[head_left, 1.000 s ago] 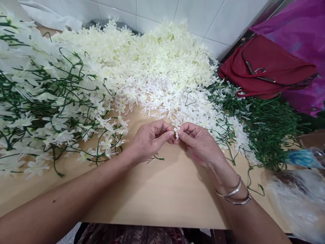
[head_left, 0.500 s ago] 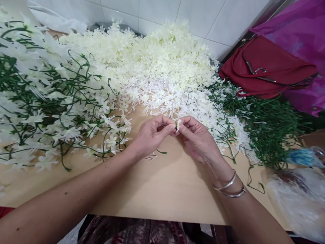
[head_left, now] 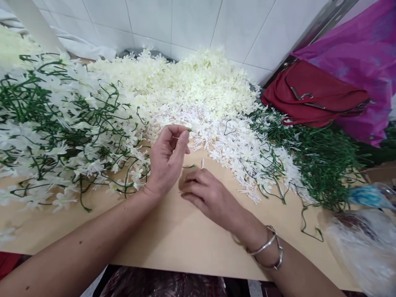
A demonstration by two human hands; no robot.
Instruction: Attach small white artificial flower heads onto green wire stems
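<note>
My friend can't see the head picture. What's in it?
A left hand pinches a green bit above a table, with the right hand lower in view, fingers curled. White flowers are heaped beyond and to the left; green stems and a red bag are on the right.

No text, label, brand, number or sign can be read anywhere here.
</note>
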